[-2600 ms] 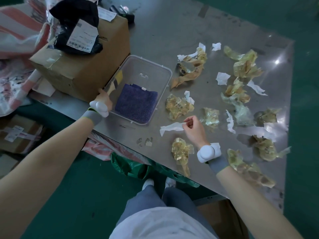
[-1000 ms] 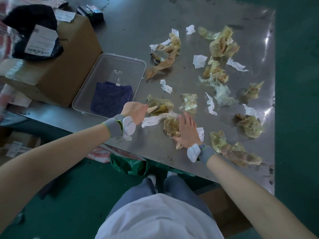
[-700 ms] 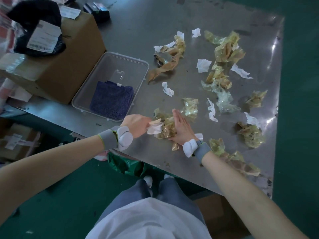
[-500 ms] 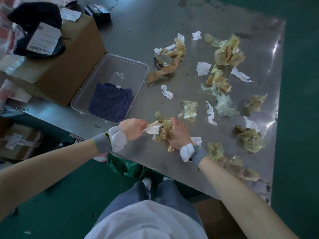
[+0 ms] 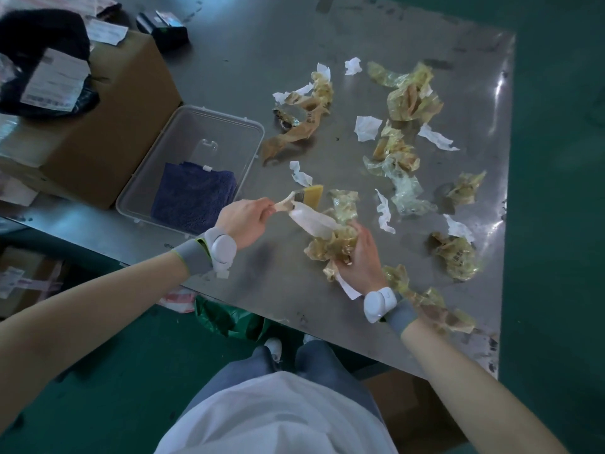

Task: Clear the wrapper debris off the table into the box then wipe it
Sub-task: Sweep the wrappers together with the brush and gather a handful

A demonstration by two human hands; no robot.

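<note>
Crumpled yellowish wrappers (image 5: pixel 413 95) and torn white scraps (image 5: pixel 367 127) lie scattered over the grey metal table (image 5: pixel 229 60). My right hand (image 5: pixel 361 257) is shut on a bunch of yellowish wrappers (image 5: pixel 332 249) near the front edge. My left hand (image 5: pixel 244 221) grips a small flat brush (image 5: pixel 311 195) by its handle, bristles pointing right, and a white wrapper strip (image 5: pixel 311 221) hangs between both hands. The clear plastic box (image 5: pixel 252 126) lies open to the left, with a folded blue cloth (image 5: pixel 193 194) inside it.
A cardboard box (image 5: pixel 108 126) stands left of the plastic box, with a black bag (image 5: pixel 42 60) on top. A dark device (image 5: pixel 167 27) lies at the back. More wrappers (image 5: pixel 456 257) sit by the right edge. Green floor surrounds the table.
My hands swept nearby wrappers together into one bunch. My right hand closed on it and lifted slightly, and my left hand with the brush rose and drew the white strip out.
</note>
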